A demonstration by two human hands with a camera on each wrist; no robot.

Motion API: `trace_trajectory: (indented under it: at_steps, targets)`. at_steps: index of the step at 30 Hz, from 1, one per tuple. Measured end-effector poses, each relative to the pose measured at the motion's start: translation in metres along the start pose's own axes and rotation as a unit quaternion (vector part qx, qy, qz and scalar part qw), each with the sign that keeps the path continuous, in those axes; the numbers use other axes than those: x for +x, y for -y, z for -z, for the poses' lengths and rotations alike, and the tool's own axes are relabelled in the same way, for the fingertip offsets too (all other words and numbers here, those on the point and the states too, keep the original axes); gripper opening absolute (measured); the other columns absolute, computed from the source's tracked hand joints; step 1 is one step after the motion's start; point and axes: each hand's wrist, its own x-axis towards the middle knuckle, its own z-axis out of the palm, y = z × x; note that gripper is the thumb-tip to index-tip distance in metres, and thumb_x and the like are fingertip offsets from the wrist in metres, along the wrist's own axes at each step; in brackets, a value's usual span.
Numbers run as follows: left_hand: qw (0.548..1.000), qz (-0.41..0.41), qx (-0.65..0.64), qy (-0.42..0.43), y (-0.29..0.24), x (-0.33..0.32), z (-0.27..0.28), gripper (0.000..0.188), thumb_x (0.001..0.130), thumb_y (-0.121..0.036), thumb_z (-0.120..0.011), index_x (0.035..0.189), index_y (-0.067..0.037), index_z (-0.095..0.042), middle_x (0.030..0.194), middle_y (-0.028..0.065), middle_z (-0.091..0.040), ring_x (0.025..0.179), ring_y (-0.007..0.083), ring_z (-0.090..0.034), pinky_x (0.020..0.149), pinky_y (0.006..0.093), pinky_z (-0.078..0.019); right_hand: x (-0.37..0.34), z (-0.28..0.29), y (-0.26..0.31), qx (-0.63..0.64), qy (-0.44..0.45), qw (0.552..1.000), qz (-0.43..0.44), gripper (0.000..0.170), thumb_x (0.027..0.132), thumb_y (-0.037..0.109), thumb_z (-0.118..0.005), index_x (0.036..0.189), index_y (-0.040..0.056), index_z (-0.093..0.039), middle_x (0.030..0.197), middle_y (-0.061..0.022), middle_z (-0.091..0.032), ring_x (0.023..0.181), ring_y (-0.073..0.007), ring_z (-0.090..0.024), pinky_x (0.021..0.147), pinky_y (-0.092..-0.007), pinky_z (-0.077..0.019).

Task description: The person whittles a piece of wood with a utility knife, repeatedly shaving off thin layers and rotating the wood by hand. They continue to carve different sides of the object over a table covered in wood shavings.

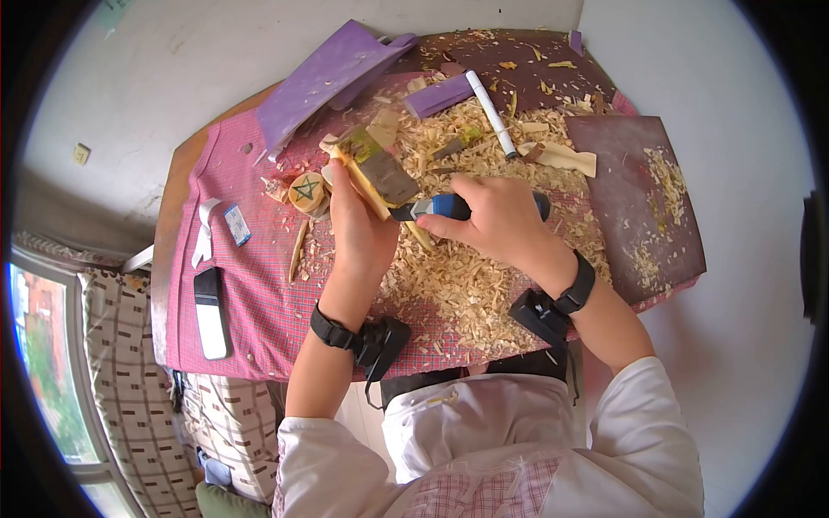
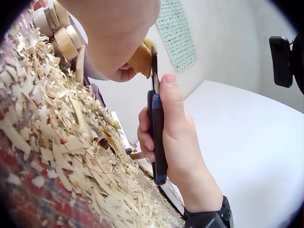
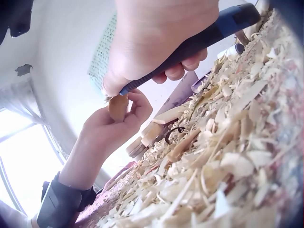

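Note:
My left hand grips a yellowish piece of wood, held up over the shavings; the piece also shows in the left wrist view and the right wrist view. My right hand is wrapped round the blue and black handle of a utility knife, its thumb along the top near the blade end. The dark blade touches the near end of the wood, or lies right beside it. In the left wrist view the knife stands nearly upright in the right hand.
Wood shavings cover the middle of the pink checked cloth. Around them lie a white marker, purple pieces, a round wooden piece with a star, a brown board and a black and white object.

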Motion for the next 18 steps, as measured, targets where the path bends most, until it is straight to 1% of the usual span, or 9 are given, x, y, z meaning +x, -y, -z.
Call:
trace_trajectory:
  at_steps: [2, 4, 5, 7, 10, 13, 14, 16, 18]
  targets:
    - [0.999, 0.012, -0.014, -0.038, 0.001, 0.001, 0.003, 0.046, 0.092, -0.046, -0.031, 0.112, -0.008, -0.048, 0.103, 0.0045, -0.056, 0.092, 0.0158, -0.054, 0.08, 0.0335, -0.0448, -0.001, -0.001, 0.002, -0.016, 0.002, 1.0, 0.007, 0.05, 0.07, 0.054, -0.062, 0.064, 0.0058, -0.05, 0.05, -0.0109, -0.052, 0.046, -0.0281, -0.055, 0.042, -0.0361, -0.0421]
    - [0.995, -0.009, -0.002, -0.1, 0.006, 0.006, 0.01, 0.046, 0.091, -0.049, -0.032, 0.109, -0.01, -0.049, 0.1, 0.0044, -0.057, 0.086, 0.0162, -0.056, 0.075, 0.0333, -0.0465, -0.002, -0.003, 0.004, -0.03, 0.004, 0.999, 0.015, 0.051, 0.069, 0.054, -0.063, 0.063, 0.0058, -0.05, 0.048, -0.0106, -0.051, 0.044, -0.028, -0.054, 0.041, -0.036, -0.0422]
    - [0.995, -0.009, -0.001, -0.101, 0.007, 0.006, 0.012, 0.046, 0.091, -0.049, -0.032, 0.109, -0.01, -0.049, 0.1, 0.0044, -0.057, 0.086, 0.0162, -0.056, 0.075, 0.0333, -0.0465, -0.002, -0.006, 0.003, -0.044, 0.0, 0.999, 0.013, 0.052, 0.068, 0.055, -0.064, 0.062, 0.006, -0.049, 0.047, -0.0102, -0.05, 0.042, -0.0276, -0.054, 0.04, -0.0359, -0.0423]
    - [0.989, -0.056, 0.034, -0.131, 0.006, 0.004, 0.009, 0.044, 0.091, -0.049, -0.035, 0.105, -0.009, -0.047, 0.093, 0.003, -0.056, 0.083, 0.0159, -0.057, 0.066, 0.0319, -0.0507, -0.003, -0.007, 0.004, -0.056, -0.005, 0.998, 0.011, 0.052, 0.067, 0.056, -0.064, 0.061, 0.0062, -0.049, 0.046, -0.0098, -0.05, 0.041, -0.0273, -0.053, 0.039, -0.0357, -0.0423]
    - [0.981, -0.099, 0.041, -0.16, 0.006, 0.007, 0.009, 0.046, 0.09, -0.05, -0.036, 0.105, -0.008, -0.047, 0.094, 0.0033, -0.055, 0.082, 0.0154, -0.057, 0.065, 0.0316, -0.051, 0.0, -0.005, 0.008, -0.082, -0.023, 0.996, 0.01, 0.054, 0.065, 0.057, -0.065, 0.059, 0.0065, -0.046, 0.046, -0.0097, -0.05, 0.041, -0.026, -0.053, 0.039, -0.0353, -0.0426]
    - [0.982, -0.114, 0.049, -0.141, 0.003, 0.008, 0.005, 0.045, 0.09, -0.048, -0.036, 0.101, -0.006, -0.049, 0.091, 0.0036, -0.056, 0.079, 0.0148, -0.057, 0.065, 0.0314, -0.0507, 0.0, -0.003, 0.007, -0.107, -0.064, 0.992, 0.035, 0.058, 0.066, 0.061, -0.06, 0.058, 0.0047, -0.05, 0.048, -0.0089, -0.053, 0.044, -0.022, -0.057, 0.042, -0.0314, -0.0453]
    - [0.982, -0.113, 0.048, -0.141, 0.002, 0.01, 0.006, 0.045, 0.09, -0.048, -0.036, 0.101, -0.006, -0.049, 0.091, 0.0036, -0.056, 0.079, 0.0148, -0.057, 0.065, 0.0314, -0.0507, 0.0, -0.002, 0.007, -0.118, -0.067, 0.99, 0.047, 0.058, 0.066, 0.061, -0.06, 0.058, 0.0049, -0.05, 0.048, -0.0086, -0.054, 0.045, -0.0217, -0.057, 0.042, -0.0309, -0.0454]
    - [0.986, -0.041, 0.08, -0.143, -0.001, 0.012, 0.01, 0.042, 0.089, -0.048, -0.039, 0.098, -0.009, -0.051, 0.08, 0.0049, -0.058, 0.069, 0.0168, -0.057, 0.059, 0.031, -0.0485, 0.0, -0.001, 0.006, -0.129, -0.069, 0.987, 0.059, 0.058, 0.065, 0.061, -0.06, 0.058, 0.0051, -0.05, 0.049, -0.0083, -0.054, 0.046, -0.0214, -0.057, 0.043, -0.0305, -0.0456]
    - [0.986, -0.03, 0.085, -0.14, -0.003, 0.014, 0.009, 0.041, 0.089, -0.048, -0.04, 0.097, -0.009, -0.051, 0.077, 0.0047, -0.058, 0.066, 0.0165, -0.057, 0.056, 0.0299, -0.0482, 0.002, 0.001, 0.005, -0.119, -0.061, 0.988, 0.072, 0.059, 0.067, 0.062, -0.059, 0.058, 0.0047, -0.049, 0.049, -0.0077, -0.053, 0.045, -0.0216, -0.057, 0.042, -0.0305, -0.0449]
